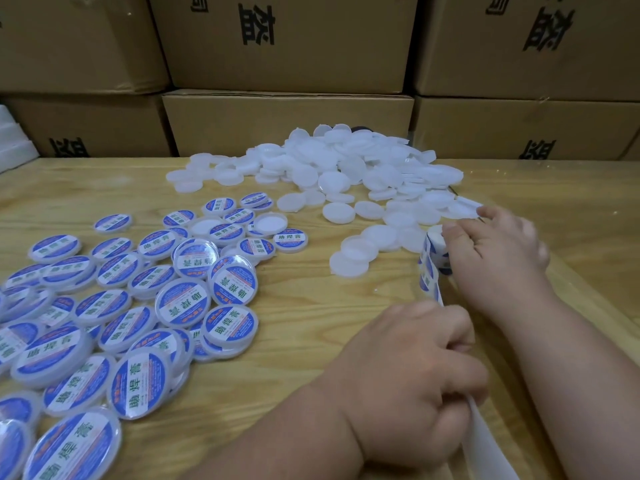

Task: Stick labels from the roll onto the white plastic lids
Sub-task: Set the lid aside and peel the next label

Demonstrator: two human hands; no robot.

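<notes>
A heap of plain white plastic lids (349,168) lies at the far middle of the wooden table (294,299). Lids bearing blue and white labels (145,306) spread over the left side. My right hand (498,244) rests on the label roll (434,252) beside the nearest plain lids, fingers curled around it. A strip of labels (429,275) runs from the roll down to my left hand (415,368). That hand grips the strip in a fist, and bare white backing tape (485,441) trails out below it toward the table's front edge.
Stacked brown cardboard boxes (287,123) with black printing wall off the back of the table. Something white (17,147) sits at the far left edge. Bare wood shows between the labelled lids and my left arm.
</notes>
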